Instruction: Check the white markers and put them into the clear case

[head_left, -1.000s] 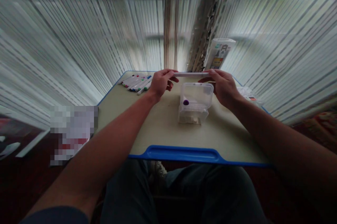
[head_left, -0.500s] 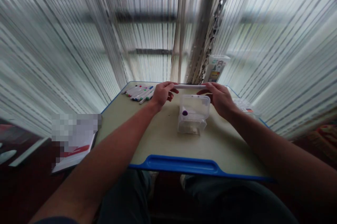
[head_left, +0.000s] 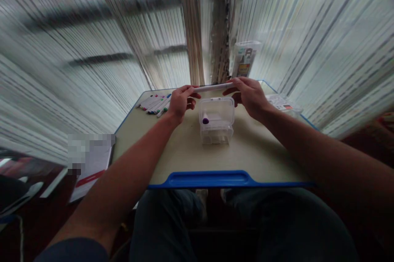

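A long, thin white rod is held level above the table, stretched between both hands. My left hand pinches its left end between thumb and fingers, and the other fingers are curled. At the other end, my right hand grips it in the same way. Just below the rod stands a clear plastic box with its lid raised. A round purple end, like a marker's cap, shows at the box. To the left of my left hand lies a pile of white markers with coloured caps.
The pale table has a blue rim with a tray groove at the front. A clear package lies at the right; a tall printed container stands at the back. String curtains hang behind. A white-and-red box sits at left.
The view has shifted, so the table appears slightly higher and further left. Both hands keep hold of the white rod, which now tilts a little upward to the right.
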A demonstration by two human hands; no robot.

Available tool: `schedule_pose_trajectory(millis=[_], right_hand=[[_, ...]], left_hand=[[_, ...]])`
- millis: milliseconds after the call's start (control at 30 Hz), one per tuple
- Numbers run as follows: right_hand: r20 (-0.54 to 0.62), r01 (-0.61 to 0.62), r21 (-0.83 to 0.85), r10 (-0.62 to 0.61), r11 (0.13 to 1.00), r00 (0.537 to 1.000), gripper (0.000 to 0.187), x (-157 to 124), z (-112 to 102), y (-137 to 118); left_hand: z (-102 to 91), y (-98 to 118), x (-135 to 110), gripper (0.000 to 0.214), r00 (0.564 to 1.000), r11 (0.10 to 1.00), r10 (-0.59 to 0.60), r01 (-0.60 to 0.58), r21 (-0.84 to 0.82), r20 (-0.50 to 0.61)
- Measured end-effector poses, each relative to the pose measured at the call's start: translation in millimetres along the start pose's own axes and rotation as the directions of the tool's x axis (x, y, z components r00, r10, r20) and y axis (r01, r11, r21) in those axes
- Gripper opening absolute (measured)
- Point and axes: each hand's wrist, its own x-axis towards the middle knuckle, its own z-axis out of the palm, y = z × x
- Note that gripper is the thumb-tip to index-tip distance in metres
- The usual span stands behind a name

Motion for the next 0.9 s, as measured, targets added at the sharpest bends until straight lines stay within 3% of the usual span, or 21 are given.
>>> schedule_pose_trajectory(millis=[433,900], right_hand=[[-0.069,-0.002,-0.023,0.001,1.000,0.998,0.018,6,4,11],[-0.112,-0.042,0.060,0.048,0.997,0.993,0.014,0,8,0]], left_hand=[[-1.3,-1,2,0.023,1.000,1.000,0.007,-0.007,0.012,-0.005],[-0.5,0,-2,0.021,0.999,0.999,-0.030,0.030,-0.013,0.017]])
